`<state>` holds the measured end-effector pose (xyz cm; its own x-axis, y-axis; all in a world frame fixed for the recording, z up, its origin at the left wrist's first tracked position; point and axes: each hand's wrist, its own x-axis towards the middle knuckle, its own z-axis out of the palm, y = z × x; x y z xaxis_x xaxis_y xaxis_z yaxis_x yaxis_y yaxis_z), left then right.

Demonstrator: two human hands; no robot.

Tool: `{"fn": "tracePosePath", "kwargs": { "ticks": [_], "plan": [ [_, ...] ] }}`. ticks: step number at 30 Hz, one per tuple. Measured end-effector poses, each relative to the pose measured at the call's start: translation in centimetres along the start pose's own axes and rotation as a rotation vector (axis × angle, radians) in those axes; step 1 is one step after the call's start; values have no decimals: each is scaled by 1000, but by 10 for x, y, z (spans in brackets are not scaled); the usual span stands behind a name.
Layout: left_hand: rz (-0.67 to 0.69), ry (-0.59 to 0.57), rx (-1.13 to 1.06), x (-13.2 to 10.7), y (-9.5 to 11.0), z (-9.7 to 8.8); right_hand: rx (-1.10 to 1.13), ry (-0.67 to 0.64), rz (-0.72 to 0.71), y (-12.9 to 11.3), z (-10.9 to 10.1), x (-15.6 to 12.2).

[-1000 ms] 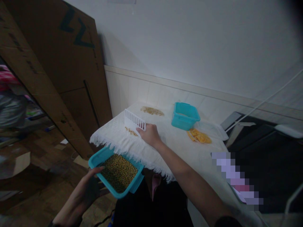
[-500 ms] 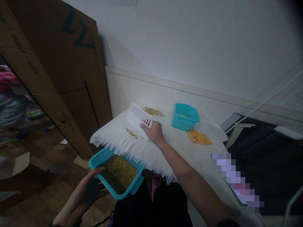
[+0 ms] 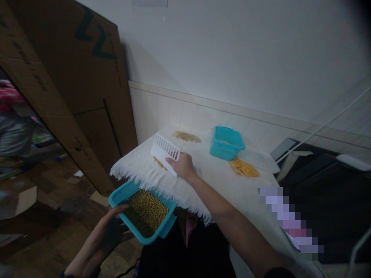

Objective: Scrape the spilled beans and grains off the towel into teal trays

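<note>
My left hand (image 3: 113, 227) grips a teal plastic container (image 3: 164, 228) by its near-left rim, thumb over the edge. Small yellow-brown beans (image 3: 147, 210) cover its bottom. It sits just below the table edge, under the fringe of a white cloth (image 3: 135, 160). My right hand (image 3: 183, 166) is closed on a flat white plastic piece with a slotted edge (image 3: 160, 151), held low at the cloth. In front of that piece lies a short line of loose beans (image 3: 160, 163). Whether the piece's lower edge touches the cloth, I cannot tell.
Farther back on the cloth is a patch of pale grains (image 3: 187, 136). A second teal container (image 3: 226, 148) stands to its right, beside a crumpled yellow item (image 3: 245, 168) and a clear lid (image 3: 262, 160). Tall cardboard (image 3: 98, 85) rises at left; a wall (image 3: 232, 58) is behind.
My right hand has moved the white slotted piece left and slightly toward me, closer to the loose beans. My left hand and the container have stayed in place.
</note>
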<state>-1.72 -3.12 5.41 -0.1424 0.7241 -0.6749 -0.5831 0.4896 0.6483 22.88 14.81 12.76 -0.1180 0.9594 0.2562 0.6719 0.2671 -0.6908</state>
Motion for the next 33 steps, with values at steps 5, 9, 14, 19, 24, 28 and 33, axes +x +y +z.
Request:
{"fn": "tracePosePath", "kwargs": {
  "ticks": [5, 9, 14, 19, 24, 28, 33],
  "plan": [
    [-1, 0, 11, 11, -5, -5, 8, 18, 11, 0, 3, -2],
    [24, -23, 38, 18, -10, -10, 33, 41, 45, 3, 4, -2],
    [17, -10, 43, 21, -12, -12, 34, 79, 86, 9, 0, 1],
    [31, -25, 30, 19, -12, -11, 26, 94, 126, 15, -7, 5],
    [17, -16, 35, 19, -12, -12, 10, 146, 197, 25, -12, 10],
    [20, -43, 29, 19, -12, -11, 56, 209, 192, 36, -16, 18],
    [18, -21, 45, 12, -10, -6, 241, 270, 188, 49, -41, 28]
  ]
}}
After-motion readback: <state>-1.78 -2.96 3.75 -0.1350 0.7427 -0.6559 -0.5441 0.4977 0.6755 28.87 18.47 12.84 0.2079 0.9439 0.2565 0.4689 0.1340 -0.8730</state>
